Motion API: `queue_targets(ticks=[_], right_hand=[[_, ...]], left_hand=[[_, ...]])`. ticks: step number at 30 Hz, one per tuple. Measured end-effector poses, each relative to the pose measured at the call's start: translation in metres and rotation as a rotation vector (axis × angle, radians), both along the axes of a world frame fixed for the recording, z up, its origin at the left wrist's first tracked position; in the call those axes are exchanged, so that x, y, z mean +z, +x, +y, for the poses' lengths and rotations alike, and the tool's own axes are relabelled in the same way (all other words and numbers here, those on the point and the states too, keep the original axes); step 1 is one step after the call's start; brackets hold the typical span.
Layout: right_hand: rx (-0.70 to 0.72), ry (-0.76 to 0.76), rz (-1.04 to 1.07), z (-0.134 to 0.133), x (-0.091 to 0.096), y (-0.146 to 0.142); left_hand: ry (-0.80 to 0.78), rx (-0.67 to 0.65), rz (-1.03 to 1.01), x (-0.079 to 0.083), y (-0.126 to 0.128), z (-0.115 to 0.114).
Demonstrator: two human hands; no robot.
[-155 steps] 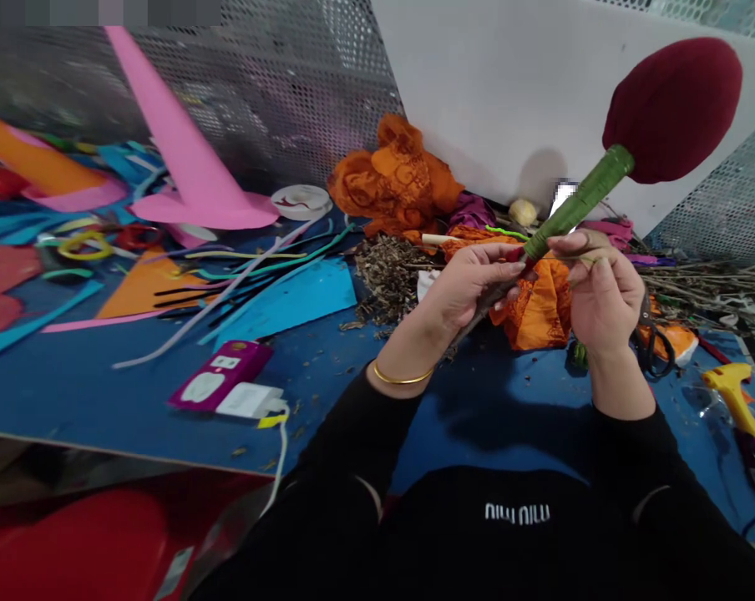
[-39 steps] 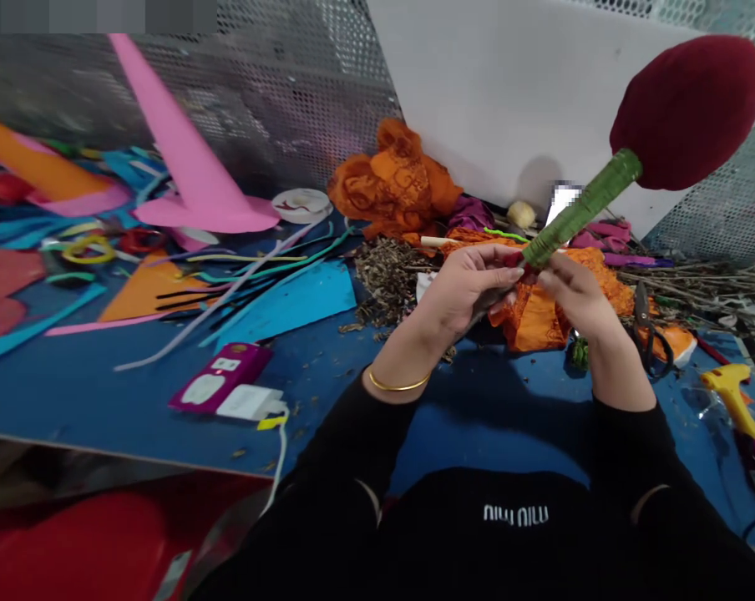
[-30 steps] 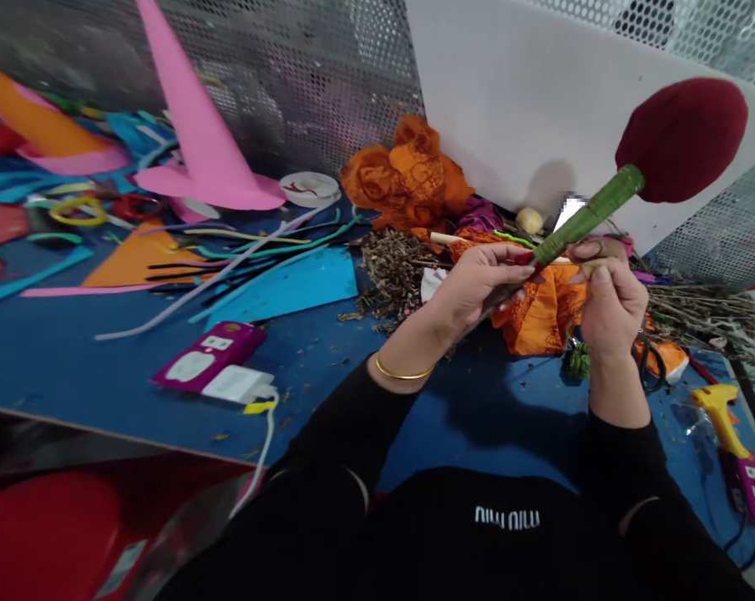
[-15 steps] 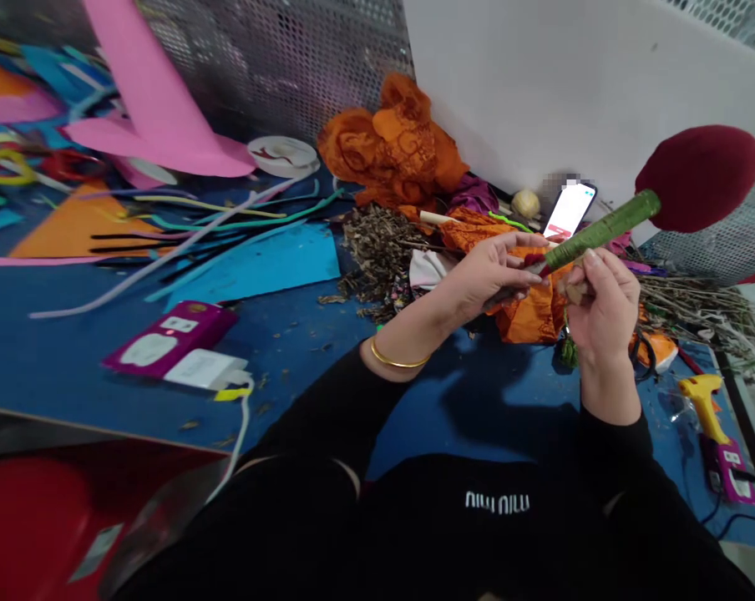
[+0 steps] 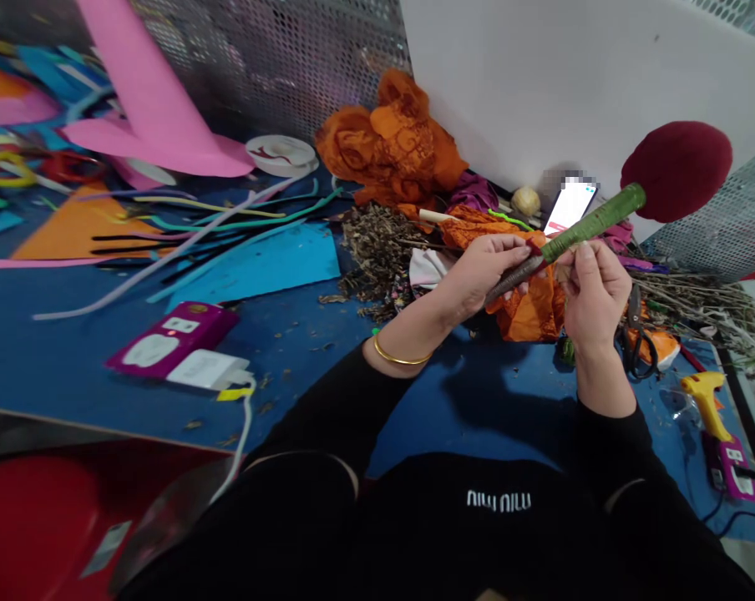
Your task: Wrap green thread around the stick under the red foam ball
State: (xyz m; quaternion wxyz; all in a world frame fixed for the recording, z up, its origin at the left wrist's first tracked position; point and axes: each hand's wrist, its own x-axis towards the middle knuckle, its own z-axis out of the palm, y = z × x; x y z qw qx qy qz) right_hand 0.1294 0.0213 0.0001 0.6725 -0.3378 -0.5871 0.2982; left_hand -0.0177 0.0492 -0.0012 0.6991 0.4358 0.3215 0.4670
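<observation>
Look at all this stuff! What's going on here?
A person in a black top is at a blue table, gripping a stick in both hands. The left hand holds its bare lower part; the right hand pinches where the green wrapping ends. A dark red padded ball tops the stick. Orange fabric, scissors and a yellow glue gun lie nearby.

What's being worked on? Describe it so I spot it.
Before the white board, the left hand holds a stick that the right hand touches. Its green wrap ends in a dark red oval head, unlike the bare twigs nearby.
</observation>
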Motion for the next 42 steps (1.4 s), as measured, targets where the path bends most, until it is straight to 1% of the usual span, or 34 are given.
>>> queue_targets(ticks=[6,9,13,18,20,23,27,29,31,34,37,39,42], right_hand=[[-0.055,0.001,-0.103,0.007,-0.005,0.003],[-0.111,0.044,-0.202,0.009,-0.006,0.004],[-0.256,0.139,-0.428,0.01,-0.008,0.004],[-0.447,0.321,-0.767,0.01,-0.016,0.002],[-0.504,0.372,-0.845,0.009,-0.017,0.002],[-0.574,0.431,-0.911,0.01,-0.019,0.002],[-0.612,0.547,-0.91,0.013,-0.022,0.003],[-0.618,0.543,-0.902,0.015,-0.024,0.004],[-0.621,0.489,-0.89,0.017,-0.026,0.005],[-0.582,0.413,-0.825,0.018,-0.027,0.005],[-0.52,0.387,-0.722,0.019,-0.026,0.005],[-0.496,0.408,-0.681,0.019,-0.025,0.006],[-0.444,0.487,-0.669,0.021,-0.025,0.008]], left_hand=[[-0.053,0.038,-0.011,0.009,0.0,-0.003],[-0.064,0.049,-0.012,0.01,0.0,-0.003],[-0.043,0.062,-0.026,0.012,0.0,-0.004],[-0.029,0.116,0.004,0.014,0.003,-0.007],[-0.029,0.125,-0.004,0.013,0.003,-0.007],[0.0,0.074,-0.023,0.014,0.0,-0.008],[0.11,0.06,0.025,0.018,-0.004,-0.01],[0.146,0.06,0.067,0.018,-0.005,-0.01],[0.165,0.052,0.092,0.017,-0.006,-0.01],[0.168,0.031,0.084,0.013,-0.006,-0.008],[0.145,0.014,0.049,0.012,-0.007,-0.008],[0.129,0.0,0.023,0.013,-0.009,-0.008],[0.105,-0.013,-0.006,0.014,-0.011,-0.007]])
